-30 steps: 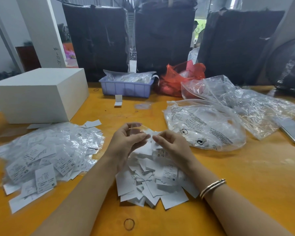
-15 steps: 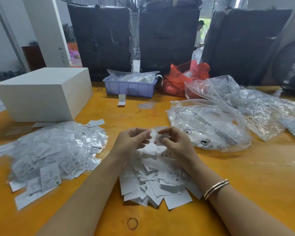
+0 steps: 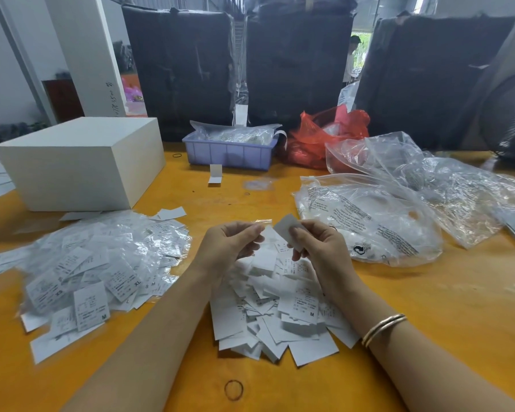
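My left hand pinches a small clear plastic sleeve by its top edge. My right hand pinches a white paper tag just right of the sleeve, tilted toward it. Both hands hover over a loose pile of white size tags on the orange table. To the left lies a larger heap of tags sealed in clear sleeves, with sizes such as M and XL printed on them.
A white box stands at the back left and a lilac plastic bin at the back centre. A red bag and crumpled clear bags fill the right. A rubber band lies near the front edge.
My hands have drawn slightly apart. The right hand has lifted a single tag clear of the pile, and the left now holds the sleeve up beside it.
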Tool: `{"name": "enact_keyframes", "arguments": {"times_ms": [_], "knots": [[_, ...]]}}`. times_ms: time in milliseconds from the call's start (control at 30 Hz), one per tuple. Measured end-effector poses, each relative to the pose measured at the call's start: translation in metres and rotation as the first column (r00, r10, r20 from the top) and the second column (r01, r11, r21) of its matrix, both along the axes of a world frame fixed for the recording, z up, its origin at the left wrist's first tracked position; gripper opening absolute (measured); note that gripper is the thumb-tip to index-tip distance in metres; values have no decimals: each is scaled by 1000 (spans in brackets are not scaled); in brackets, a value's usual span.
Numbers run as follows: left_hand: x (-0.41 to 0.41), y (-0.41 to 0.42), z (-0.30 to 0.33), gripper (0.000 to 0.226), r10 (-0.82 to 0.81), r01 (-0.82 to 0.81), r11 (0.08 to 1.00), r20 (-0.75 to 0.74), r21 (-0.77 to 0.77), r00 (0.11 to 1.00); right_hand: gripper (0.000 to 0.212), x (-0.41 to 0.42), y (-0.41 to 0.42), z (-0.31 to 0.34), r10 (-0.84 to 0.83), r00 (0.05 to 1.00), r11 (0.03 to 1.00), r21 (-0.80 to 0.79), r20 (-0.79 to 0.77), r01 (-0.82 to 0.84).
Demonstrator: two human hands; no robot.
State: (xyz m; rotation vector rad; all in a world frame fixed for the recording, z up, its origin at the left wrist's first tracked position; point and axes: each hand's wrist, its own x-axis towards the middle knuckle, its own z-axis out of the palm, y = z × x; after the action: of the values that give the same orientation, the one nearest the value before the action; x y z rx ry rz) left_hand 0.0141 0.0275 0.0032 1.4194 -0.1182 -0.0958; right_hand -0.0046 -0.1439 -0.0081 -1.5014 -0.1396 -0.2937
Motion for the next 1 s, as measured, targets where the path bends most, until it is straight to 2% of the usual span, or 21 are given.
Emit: {"name": "enact_keyframes", "arguments": {"times_ms": [67,133,300,567,633,800,900,1000], "knots": [[0,0,0,22,-4,4,1000,0,18,1000,12,-1,1,0,34,999,999,-9,-3,-34],[0,0,-1,13,3,-3,999,4,40,1000,12,-1,2,0,50,999,999,2,-2,-50],[1,1,-2,8,28,-28,998,10,47,1000,13,0,-1,2,1,1000,997,77,7,-1],[-1,-1,-3,12,15,-17,995,24,98,1000,10,-3,5,-1,110,994,982,-154,-3,-110],[-1,-1,-3,10,13,-16,994,29,111,1000,10,-3,5,-1,113,994,979,-172,-9,-113],[-1,0,-1,14,34,-36,995,23,88,999,12,-3,3,2,76,997,996,-50,21,-74],[-4,0,2,25,15,-15,999,-10,35,1000,30,-1,2,2,0,999,999,37,39,-1],[-6,-1,4,25,-9,9,1000,-38,4,999,39,0,2,2,18,1000,987,159,-6,-16]]}}
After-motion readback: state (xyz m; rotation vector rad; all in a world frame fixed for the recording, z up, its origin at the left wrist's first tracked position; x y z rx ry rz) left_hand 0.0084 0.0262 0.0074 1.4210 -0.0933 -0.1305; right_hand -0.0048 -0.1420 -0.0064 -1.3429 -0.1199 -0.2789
